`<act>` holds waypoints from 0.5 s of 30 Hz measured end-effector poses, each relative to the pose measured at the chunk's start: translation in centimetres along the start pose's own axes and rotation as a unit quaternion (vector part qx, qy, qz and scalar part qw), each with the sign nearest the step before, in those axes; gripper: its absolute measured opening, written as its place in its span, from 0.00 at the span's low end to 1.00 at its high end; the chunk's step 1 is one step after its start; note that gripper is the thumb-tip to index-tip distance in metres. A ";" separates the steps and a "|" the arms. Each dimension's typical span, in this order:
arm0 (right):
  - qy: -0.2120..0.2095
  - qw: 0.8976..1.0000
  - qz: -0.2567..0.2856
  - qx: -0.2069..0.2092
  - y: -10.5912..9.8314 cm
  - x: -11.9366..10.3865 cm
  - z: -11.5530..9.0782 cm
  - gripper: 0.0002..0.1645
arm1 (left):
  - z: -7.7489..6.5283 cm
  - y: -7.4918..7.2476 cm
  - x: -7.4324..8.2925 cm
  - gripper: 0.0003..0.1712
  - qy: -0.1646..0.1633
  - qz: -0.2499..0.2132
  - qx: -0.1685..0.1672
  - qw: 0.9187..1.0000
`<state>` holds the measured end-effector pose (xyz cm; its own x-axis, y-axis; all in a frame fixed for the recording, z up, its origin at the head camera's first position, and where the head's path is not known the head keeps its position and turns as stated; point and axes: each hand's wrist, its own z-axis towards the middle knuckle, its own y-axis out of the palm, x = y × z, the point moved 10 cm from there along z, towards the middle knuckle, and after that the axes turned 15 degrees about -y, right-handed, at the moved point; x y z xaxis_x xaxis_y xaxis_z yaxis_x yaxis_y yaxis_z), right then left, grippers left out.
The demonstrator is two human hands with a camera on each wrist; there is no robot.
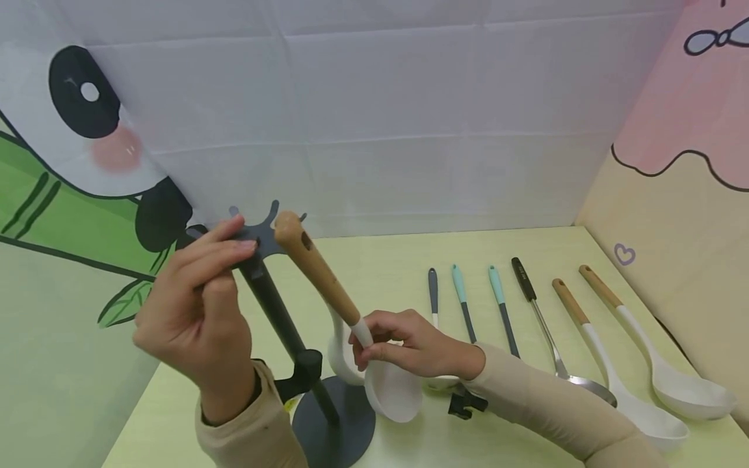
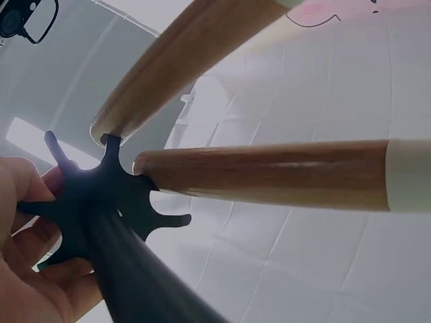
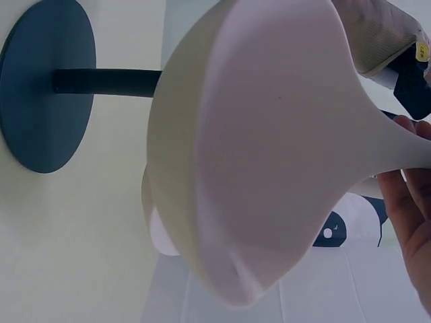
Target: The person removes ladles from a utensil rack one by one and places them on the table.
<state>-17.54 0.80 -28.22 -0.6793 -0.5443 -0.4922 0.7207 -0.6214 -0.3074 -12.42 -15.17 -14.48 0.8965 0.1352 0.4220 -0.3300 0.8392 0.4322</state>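
My left hand grips the hooked top of a dark utensil stand, whose post leans in the head view above its round base. My right hand pinches the white neck of a ladle with a wooden handle and a white bowl. In the left wrist view, two wooden handles meet the hooks, an upper handle and a level handle. A second white utensil hangs behind the ladle, partly hidden by it. The ladle's bowl fills the right wrist view.
Several utensils lie in a row on the table to the right: a grey handle, two teal handles, a metal ladle with a black handle, and two white spoons with wooden handles. My right forearm covers some of their lower ends.
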 end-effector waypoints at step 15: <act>-0.029 0.999 -0.033 0.013 -1.8 -1.0 0.0 0.08 | 0.1 -0.1 -0.1 0.12 -0.001 -0.003 0.002 1.000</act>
<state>-18.16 2.48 -27.21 -0.7331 -0.5329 -0.4225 0.6703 -0.6714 -0.3161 -12.51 -15.28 -14.49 0.8973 0.1295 0.4219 -0.3266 0.8377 0.4377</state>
